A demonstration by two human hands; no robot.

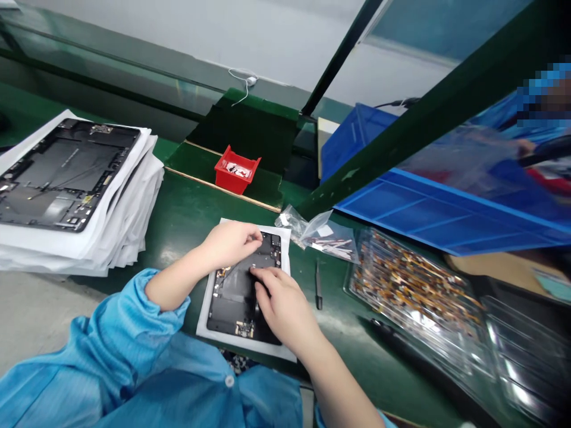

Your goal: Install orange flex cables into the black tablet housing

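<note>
A slim gap remains between the tablet (232,291) and the tweezers (318,292), while plastic bags (334,238) crowd its far end.

Matt black device (229,303) lies on a soft, paper-like white sheet (204,318) across a smooth green table (178,205) with a glossy sheen.

Glossy plastic forms the red bin (227,181) and, in a smooth finish, the blue crate (341,142); bare wood shows along the pale strip (218,187); thin, clear plastic makes up the shiny, crinkled bag (345,238) and the rigid, glare-streaked tray (354,282); the tweezers (318,291) look dark and dull, their material unclear; the blue sleeve (129,318) is creased cloth with a faint sheen, the pale button (229,381) smooth.
</note>
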